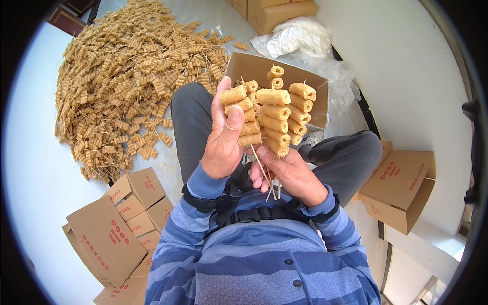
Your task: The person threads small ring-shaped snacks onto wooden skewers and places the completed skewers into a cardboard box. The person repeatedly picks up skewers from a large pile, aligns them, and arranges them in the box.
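Note:
Several wooden skewers of golden-brown ridged rolls [276, 112], like rolled bean curd sheets, are held up as a bunch in front of my chest. My left hand [223, 142] is closed round the left side of the bunch, its thumb lying against the rolls. Lower down, my right hand [295, 173] pinches the bare sticks [262, 165], whose ends point down towards me. Some fingers of each hand are hidden behind the skewers. Just beyond the bunch stands an open cardboard box [317, 96]; the skewers block much of the view into it.
A large heap of similar skewers [127, 76] covers the floor at the far left. Cardboard boxes [112, 239] stand at the near left, and another open box [399, 185] at the right. Clear plastic and a white bag [300, 38] lie beyond the middle box. My bent legs flank it.

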`<move>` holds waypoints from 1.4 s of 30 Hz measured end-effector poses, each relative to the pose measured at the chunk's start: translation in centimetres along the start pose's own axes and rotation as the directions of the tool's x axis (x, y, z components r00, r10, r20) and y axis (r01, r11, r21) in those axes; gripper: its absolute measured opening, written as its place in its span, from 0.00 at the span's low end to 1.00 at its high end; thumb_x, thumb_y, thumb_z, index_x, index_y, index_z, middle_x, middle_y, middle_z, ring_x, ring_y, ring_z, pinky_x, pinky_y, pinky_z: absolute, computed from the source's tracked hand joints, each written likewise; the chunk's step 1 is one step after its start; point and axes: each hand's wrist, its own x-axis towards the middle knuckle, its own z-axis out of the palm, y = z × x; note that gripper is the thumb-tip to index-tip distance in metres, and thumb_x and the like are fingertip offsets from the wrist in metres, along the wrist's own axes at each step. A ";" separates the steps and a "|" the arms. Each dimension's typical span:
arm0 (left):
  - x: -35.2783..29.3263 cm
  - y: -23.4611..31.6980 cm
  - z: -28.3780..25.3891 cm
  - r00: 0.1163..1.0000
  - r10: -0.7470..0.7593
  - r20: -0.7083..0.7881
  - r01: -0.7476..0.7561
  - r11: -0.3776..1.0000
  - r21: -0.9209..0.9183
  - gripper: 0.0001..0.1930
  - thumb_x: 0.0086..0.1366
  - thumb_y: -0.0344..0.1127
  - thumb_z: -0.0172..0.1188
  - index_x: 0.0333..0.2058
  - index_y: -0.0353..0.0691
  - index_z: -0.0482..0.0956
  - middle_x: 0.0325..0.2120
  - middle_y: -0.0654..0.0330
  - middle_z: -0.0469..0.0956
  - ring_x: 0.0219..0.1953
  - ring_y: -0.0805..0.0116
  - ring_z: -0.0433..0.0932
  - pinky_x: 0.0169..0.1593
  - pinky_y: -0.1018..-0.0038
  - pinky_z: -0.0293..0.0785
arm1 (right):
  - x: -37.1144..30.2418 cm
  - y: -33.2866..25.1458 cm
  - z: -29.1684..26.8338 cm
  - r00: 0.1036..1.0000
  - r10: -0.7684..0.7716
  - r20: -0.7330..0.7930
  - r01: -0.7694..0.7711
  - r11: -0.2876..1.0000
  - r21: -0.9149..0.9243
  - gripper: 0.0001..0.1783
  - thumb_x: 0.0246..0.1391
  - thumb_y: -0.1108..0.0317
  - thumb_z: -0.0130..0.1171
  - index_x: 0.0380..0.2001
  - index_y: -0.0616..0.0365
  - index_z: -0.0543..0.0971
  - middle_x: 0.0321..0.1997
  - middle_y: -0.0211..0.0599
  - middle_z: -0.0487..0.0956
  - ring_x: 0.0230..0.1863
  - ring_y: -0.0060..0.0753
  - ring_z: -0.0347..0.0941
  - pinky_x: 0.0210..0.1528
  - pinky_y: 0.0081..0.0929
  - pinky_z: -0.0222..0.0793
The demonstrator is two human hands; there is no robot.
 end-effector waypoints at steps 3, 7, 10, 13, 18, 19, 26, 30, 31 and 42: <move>0.0 -0.3 -0.2 0.999 -0.016 -0.034 0.014 0.998 -0.057 0.32 0.77 0.47 0.46 0.71 0.39 0.46 0.63 0.52 0.63 0.64 0.60 0.67 0.65 0.63 0.66 | -0.4 0.1 0.0 0.999 0.007 0.042 -0.007 1.000 -0.001 0.21 0.73 0.53 0.45 0.54 0.60 0.71 0.33 0.37 0.80 0.31 0.28 0.79 0.33 0.23 0.78; 0.2 -0.3 -0.9 0.981 -0.189 -0.040 0.178 0.965 -0.191 0.26 0.78 0.50 0.41 0.63 0.36 0.63 0.58 0.51 0.73 0.59 0.56 0.74 0.61 0.60 0.73 | -0.5 0.2 0.2 0.999 -0.020 0.034 0.019 0.999 0.035 0.23 0.72 0.53 0.46 0.56 0.61 0.70 0.35 0.38 0.80 0.34 0.31 0.80 0.37 0.26 0.80; 0.3 0.1 -1.2 0.980 -0.164 -0.117 0.119 0.940 -0.319 0.26 0.77 0.50 0.42 0.62 0.35 0.64 0.53 0.53 0.74 0.53 0.58 0.77 0.57 0.62 0.75 | -0.5 0.0 -0.2 0.997 -0.035 -0.063 0.038 0.998 0.050 0.23 0.72 0.56 0.48 0.58 0.64 0.69 0.35 0.39 0.80 0.34 0.32 0.80 0.37 0.26 0.80; 0.3 0.7 -1.4 0.991 -0.099 -0.092 0.058 0.927 -0.371 0.26 0.75 0.48 0.45 0.61 0.33 0.64 0.42 0.56 0.74 0.45 0.63 0.73 0.51 0.64 0.73 | -0.6 -0.3 -1.3 0.986 -0.025 -0.162 0.033 0.999 0.043 0.24 0.71 0.55 0.49 0.55 0.67 0.71 0.25 0.34 0.77 0.21 0.27 0.75 0.26 0.22 0.72; 0.2 0.4 -1.4 0.995 -0.064 -0.082 0.028 0.926 -0.375 0.27 0.74 0.46 0.46 0.64 0.34 0.62 0.45 0.57 0.74 0.46 0.64 0.73 0.51 0.64 0.74 | 0.7 0.6 -1.6 0.958 -0.120 -0.262 0.075 0.982 -0.173 0.24 0.72 0.52 0.48 0.52 0.66 0.73 0.21 0.30 0.74 0.19 0.24 0.72 0.25 0.21 0.70; 0.3 0.4 -1.6 0.996 -0.041 -0.084 0.008 0.932 -0.362 0.27 0.74 0.45 0.47 0.65 0.35 0.62 0.45 0.57 0.74 0.46 0.64 0.74 0.50 0.65 0.75 | 0.8 0.7 -1.7 0.947 -0.135 -0.292 0.088 0.982 -0.170 0.24 0.72 0.53 0.47 0.52 0.66 0.73 0.21 0.30 0.74 0.19 0.24 0.72 0.25 0.21 0.70; 0.3 -0.8 -1.5 0.973 -0.203 -0.109 0.143 0.903 -0.404 0.26 0.72 0.42 0.49 0.65 0.37 0.63 0.53 0.56 0.73 0.52 0.62 0.75 0.56 0.63 0.74 | 0.9 0.2 -0.9 0.941 -0.183 -0.284 0.024 0.875 -0.484 0.18 0.71 0.55 0.49 0.54 0.57 0.71 0.19 0.32 0.73 0.20 0.24 0.73 0.25 0.27 0.69; -0.1 -1.2 -0.8 0.985 -0.121 -0.119 0.069 0.927 -0.369 0.27 0.71 0.41 0.48 0.65 0.35 0.62 0.61 0.51 0.69 0.62 0.57 0.70 0.65 0.58 0.67 | 0.7 0.3 -0.3 0.954 -0.173 -0.244 0.013 0.839 -0.544 0.20 0.71 0.55 0.48 0.56 0.57 0.70 0.22 0.39 0.75 0.23 0.32 0.74 0.28 0.35 0.70; -0.1 -1.2 -0.8 0.988 -0.103 -0.111 0.056 0.930 -0.363 0.27 0.71 0.41 0.47 0.65 0.35 0.61 0.62 0.50 0.68 0.64 0.57 0.68 0.67 0.57 0.65 | 0.7 0.4 -0.3 0.961 -0.142 -0.238 -0.004 0.851 -0.525 0.20 0.71 0.54 0.48 0.56 0.57 0.70 0.23 0.40 0.76 0.23 0.33 0.74 0.29 0.36 0.70; -0.8 -1.4 -2.8 0.977 -0.213 0.008 0.200 0.900 -0.386 0.33 0.69 0.50 0.49 0.64 0.32 0.62 0.58 0.48 0.72 0.61 0.49 0.72 0.65 0.51 0.67 | 0.2 0.6 -0.7 0.988 -0.064 -0.144 -0.021 0.851 -0.525 0.23 0.73 0.51 0.42 0.56 0.59 0.70 0.22 0.33 0.74 0.23 0.25 0.72 0.28 0.29 0.70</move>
